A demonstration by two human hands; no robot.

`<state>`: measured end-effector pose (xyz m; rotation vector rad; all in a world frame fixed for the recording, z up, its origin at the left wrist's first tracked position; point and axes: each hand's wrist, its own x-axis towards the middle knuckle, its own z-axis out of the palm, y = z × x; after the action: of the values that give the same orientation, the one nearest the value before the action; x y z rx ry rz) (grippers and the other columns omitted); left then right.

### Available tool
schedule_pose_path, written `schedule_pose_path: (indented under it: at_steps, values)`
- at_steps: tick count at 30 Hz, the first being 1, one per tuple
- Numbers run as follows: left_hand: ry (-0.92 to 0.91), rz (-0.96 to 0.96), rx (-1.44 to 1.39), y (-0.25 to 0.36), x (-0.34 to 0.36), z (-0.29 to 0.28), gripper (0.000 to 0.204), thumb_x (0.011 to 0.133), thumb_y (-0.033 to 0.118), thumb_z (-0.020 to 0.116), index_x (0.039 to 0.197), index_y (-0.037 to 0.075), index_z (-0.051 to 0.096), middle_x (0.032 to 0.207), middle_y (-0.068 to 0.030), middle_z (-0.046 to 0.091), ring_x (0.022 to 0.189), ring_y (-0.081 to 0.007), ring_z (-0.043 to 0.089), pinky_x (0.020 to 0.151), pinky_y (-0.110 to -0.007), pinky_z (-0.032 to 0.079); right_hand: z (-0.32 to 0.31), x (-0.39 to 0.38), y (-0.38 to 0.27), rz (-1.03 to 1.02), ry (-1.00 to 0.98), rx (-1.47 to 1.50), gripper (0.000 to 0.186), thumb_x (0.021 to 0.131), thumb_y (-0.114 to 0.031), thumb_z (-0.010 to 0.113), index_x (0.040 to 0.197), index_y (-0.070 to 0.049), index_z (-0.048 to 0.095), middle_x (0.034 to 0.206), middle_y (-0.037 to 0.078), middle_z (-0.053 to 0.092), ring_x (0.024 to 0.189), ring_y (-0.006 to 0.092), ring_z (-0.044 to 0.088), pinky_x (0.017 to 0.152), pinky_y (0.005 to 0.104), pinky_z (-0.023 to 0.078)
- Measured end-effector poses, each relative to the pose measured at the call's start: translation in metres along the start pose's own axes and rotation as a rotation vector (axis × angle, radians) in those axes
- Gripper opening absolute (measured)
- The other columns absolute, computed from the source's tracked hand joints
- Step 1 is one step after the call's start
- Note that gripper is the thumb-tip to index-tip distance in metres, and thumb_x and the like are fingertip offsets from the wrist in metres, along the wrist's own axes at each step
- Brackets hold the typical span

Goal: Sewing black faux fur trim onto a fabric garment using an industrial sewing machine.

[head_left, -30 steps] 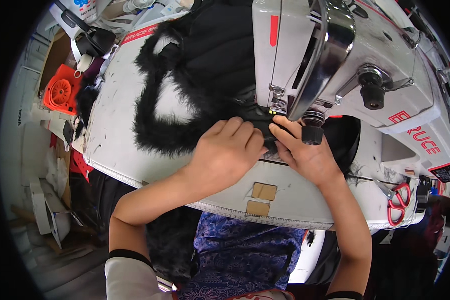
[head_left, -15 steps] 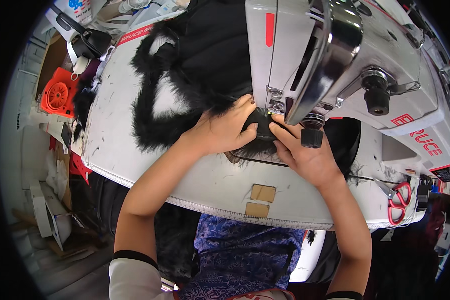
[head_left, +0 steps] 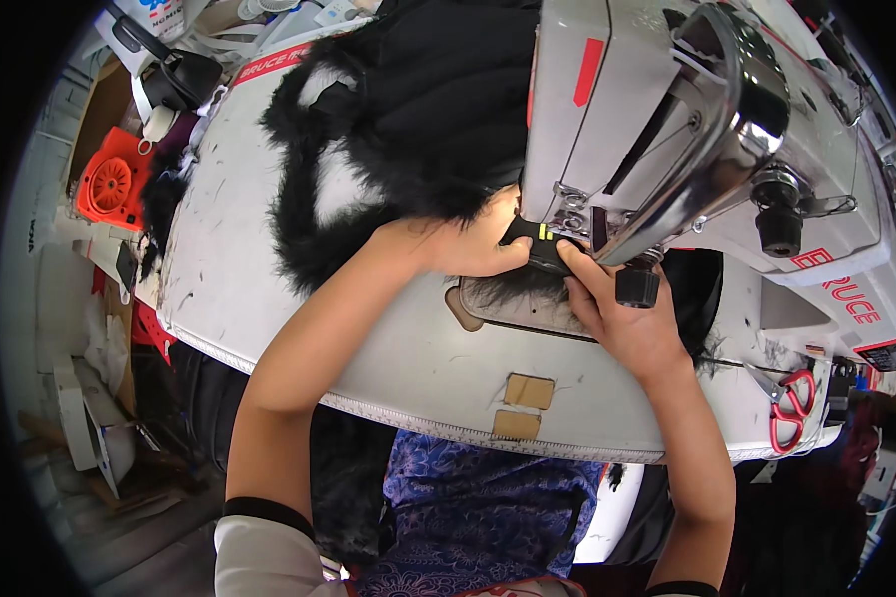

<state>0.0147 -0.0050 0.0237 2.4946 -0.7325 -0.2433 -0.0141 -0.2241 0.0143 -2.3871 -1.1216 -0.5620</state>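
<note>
- We see shaggy black fur fabric [head_left: 388,149], soft and bulky, running up-left from the glossy sewing machine [head_left: 687,129].
- Our left hand [head_left: 468,244] and right hand [head_left: 622,318] press curled fingers onto its edge at the needle.

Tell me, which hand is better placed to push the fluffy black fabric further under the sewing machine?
Probably the left hand: it lies flat on the black furry fabric beside the sewing machine. The right hand only pinches the front edge.
</note>
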Motion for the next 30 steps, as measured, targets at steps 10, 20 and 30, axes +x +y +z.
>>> schedule_pose_path:
  at_steps: [10,20,30]
  values:
    - [0.255,0.184,0.217,0.027,-0.04,0.001,0.04,0.07,0.009,0.061,0.11,0.007,0.054,0.109,-0.0074,0.053,0.081,-0.0276,0.06,0.065,-0.039,0.049,-0.003,-0.001,0.006,0.039,-0.035,0.032,0.036,0.07,-0.009,0.067,0.106,-0.011,0.062,0.074,0.007,0.058,0.069,0.0247,0.056,0.068,0.0353,0.045]
    - [0.224,0.217,0.343,0.026,-0.037,0.01,0.046,0.061,0.006,0.064,0.105,0.001,0.052,0.102,-0.0066,0.051,0.086,-0.0244,0.059,0.062,-0.032,0.053,-0.002,-0.001,0.005,0.068,-0.051,0.028,0.037,0.068,-0.008,0.068,0.105,-0.014,0.063,0.065,0.004,0.054,0.063,0.0218,0.054,0.064,0.0344,0.044]
    - [0.226,0.304,0.324,0.01,-0.03,0.016,0.038,0.064,0.006,0.058,0.102,0.003,0.055,0.089,-0.003,0.049,0.089,-0.0179,0.052,0.056,-0.027,0.053,-0.001,-0.001,0.007,0.032,-0.023,0.039,0.04,0.067,-0.006,0.069,0.105,-0.016,0.063,0.066,0.003,0.054,0.065,0.022,0.055,0.068,0.0345,0.045]
